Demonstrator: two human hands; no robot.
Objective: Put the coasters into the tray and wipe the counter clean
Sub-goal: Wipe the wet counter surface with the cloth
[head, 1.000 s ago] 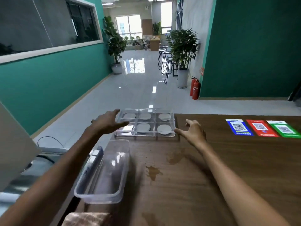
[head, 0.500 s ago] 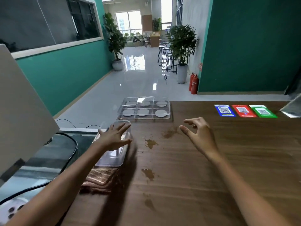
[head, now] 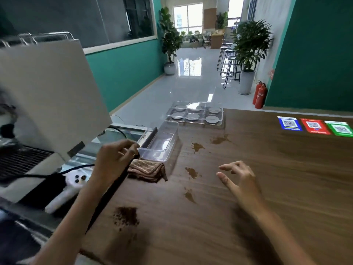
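Note:
A clear partitioned tray (head: 222,116) sits at the counter's far edge with several grey round coasters (head: 193,116) in its compartments. A folded brown striped cloth (head: 148,169) lies at the left edge of the wooden counter (head: 277,178). My left hand (head: 112,159) hovers just left of the cloth, its fingers loosely curled and holding nothing, its fingertips close to a corner of a clear bin (head: 162,142). My right hand (head: 238,178) floats open above the middle of the counter. Brown liquid spots (head: 197,146) and a patch of coffee grounds (head: 126,216) mark the wood.
A white coffee machine (head: 47,96) stands at the left below the counter's edge, with black cables beside it. Blue, red and green QR cards (head: 315,127) lie at the far right of the counter. Beyond the counter the floor drops away.
The view has swung down and left. My left hand pulled back from the clear bin to beside the cloth. My right hand drew back toward me and lower over the counter.

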